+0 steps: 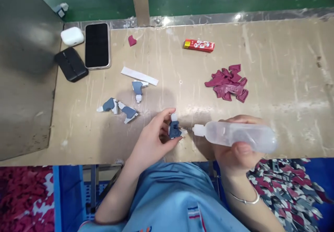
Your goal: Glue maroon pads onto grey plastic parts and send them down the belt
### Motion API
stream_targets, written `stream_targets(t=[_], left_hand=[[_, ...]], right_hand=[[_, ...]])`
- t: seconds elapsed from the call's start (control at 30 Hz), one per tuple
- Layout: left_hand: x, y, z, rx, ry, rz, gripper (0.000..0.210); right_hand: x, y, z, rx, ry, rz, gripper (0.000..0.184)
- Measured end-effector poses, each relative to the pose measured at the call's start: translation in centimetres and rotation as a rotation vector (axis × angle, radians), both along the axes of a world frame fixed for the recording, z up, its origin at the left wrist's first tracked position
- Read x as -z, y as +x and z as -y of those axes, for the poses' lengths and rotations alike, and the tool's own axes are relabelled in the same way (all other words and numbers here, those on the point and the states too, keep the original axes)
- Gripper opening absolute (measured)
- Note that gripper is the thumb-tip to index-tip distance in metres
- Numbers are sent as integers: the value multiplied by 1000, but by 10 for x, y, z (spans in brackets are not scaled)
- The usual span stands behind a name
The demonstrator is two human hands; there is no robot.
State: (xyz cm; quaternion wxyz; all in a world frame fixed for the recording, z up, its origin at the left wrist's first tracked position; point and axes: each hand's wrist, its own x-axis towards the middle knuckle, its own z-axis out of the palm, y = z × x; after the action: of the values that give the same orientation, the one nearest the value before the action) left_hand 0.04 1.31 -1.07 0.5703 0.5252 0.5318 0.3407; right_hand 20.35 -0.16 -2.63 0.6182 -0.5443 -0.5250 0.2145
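Observation:
Between the thumb and fingers of my left hand [153, 134] is a small dark blue and white plastic part [174, 129], held just above the bench's front edge. My right hand [238, 155] is wrapped round a translucent squeeze bottle [240, 134] lying sideways, its white cap and thin nozzle pointing left at the part. Whether the tip touches the part I cannot tell. Left of my left hand lie similar blue-grey and white parts [137, 88], several in all. A pile of maroon plastic pieces [228, 82] sits beyond the bottle.
Along the back left are a phone [97, 45], a white case [72, 36] and a black box [71, 64]. A white strip [139, 76], a maroon piece [132, 40] and a red packet [199, 45] lie on the bench [167, 58]. Blue crates [69, 197] stand below; a metal panel [26, 68] bounds the left.

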Motion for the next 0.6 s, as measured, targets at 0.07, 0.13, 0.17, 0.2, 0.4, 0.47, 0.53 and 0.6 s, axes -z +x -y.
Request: stream_targets(t=[0.07,0.13,0.17,0.2,0.4,0.47,0.53,0.6], left_hand=[[-1,0,1,10,-11,-1,64],[-2,0,2,20,-9,-10,64],[-2,0,2,24,-3,-15,64],[-2,0,2,26,2,-20,64],[-3,1,2,25,2,-28,64],[-4,1,2,20,13,-27,63],[-5,1,2,26,15,-21,63],[-6,1,2,34,11,-19,64]], right_hand=[[1,-4,-1,15,23,36,43],[2,-4,-2,8,28,74,43],[3,-3,-2,4,35,100,43],[3,-3,-1,3,44,129,42],[5,-9,4,25,89,155,36],[7,-4,8,-6,56,128,36],[10,5,12,-124,-56,137,40],[13,15,14,-266,-190,161,46]])
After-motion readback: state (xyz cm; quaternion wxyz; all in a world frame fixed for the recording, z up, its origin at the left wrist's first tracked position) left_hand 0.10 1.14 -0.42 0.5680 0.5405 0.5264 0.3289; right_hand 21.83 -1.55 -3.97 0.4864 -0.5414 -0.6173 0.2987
